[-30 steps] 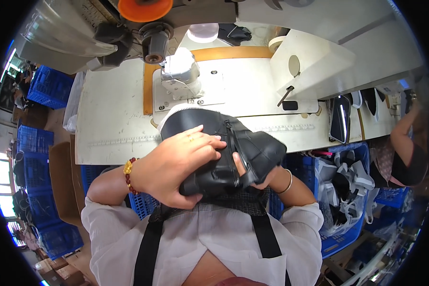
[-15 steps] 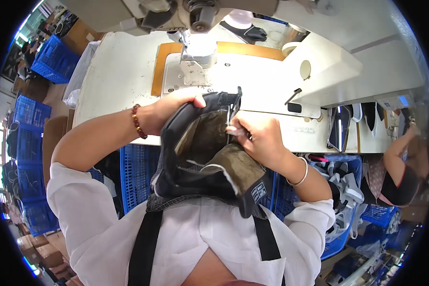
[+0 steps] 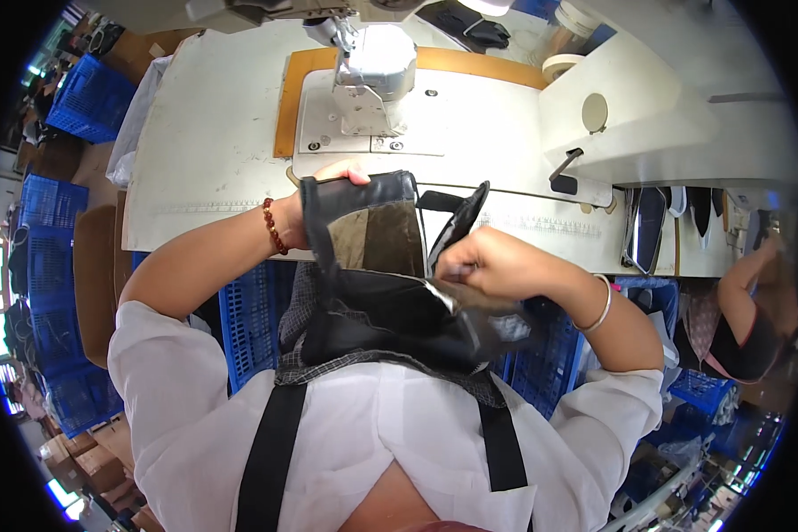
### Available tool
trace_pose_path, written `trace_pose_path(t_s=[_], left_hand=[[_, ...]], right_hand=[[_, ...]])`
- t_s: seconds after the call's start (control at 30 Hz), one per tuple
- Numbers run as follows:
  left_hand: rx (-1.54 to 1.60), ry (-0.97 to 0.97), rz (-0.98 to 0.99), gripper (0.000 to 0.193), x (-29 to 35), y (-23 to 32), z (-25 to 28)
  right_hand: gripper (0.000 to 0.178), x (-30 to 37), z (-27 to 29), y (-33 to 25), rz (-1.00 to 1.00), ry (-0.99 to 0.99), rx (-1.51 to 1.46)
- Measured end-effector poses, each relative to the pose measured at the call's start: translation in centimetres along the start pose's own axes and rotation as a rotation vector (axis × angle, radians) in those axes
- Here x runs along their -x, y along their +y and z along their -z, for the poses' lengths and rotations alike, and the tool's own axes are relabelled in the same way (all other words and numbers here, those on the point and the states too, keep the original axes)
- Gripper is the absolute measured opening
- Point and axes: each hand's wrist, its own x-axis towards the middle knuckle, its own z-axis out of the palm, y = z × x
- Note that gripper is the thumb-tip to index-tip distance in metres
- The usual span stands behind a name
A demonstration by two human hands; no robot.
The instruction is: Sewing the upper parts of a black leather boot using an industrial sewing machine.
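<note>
Person at a sewing table, seen from above. Nearest, a black shoe upper [image 3: 324,226] is held in front of the wearer's chest, above a checked apron [image 3: 294,306] and short of the table's near edge. Compared with half a second earlier, the upper's near side is folded lower and its far rim stands squarer, so that the brown lining [image 3: 390,230] faces up in a flatter panel; a narrow dark flap [image 3: 463,217] now stands out beside the right hand [image 3: 498,263]. The change leaves the inside more exposed to view and to the fingers. The left hand [image 3: 296,211] grips the far left rim, fingertips over its edge, the thumb not visible. The right hand is closed, apparently pinching the upper's right edge; motion blur hides the fingertips.

Writing: a pale printed patch [image 3: 512,328] on the upper, right of its middle, is too smeared to read. Beyond it, the white table [image 3: 213,142] carries a graduated ruler scale [image 3: 550,228], its figures too faint to make out. No brand is legible. Farther still stands the lit metal post of a sewing machine [image 3: 377,66], well apart from the upper.
</note>
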Motion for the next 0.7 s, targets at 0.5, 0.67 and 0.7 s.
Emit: trace_pose_path(t_s=[0.5, 0.67, 0.7], left_hand=[[-0.089, 0.117, -0.105, 0.031, 1.0, 1.1, -4.2], [0.034, 0.048, -0.061, 0.040, 1.5, -0.1, -3.7], [0.036, 0.016, -0.088, 0.043, 1.5, -0.6, -3.3]], right_hand=[[0.019, -1.8, -0.9, -3.8, 0.095, 0.493, 0.785], [0.037, -0.7, -5.6, -1.9, 0.169, 0.658, 0.946], [0.036, -0.7, -6.0, -1.4, 0.113, 0.684, 0.906]])
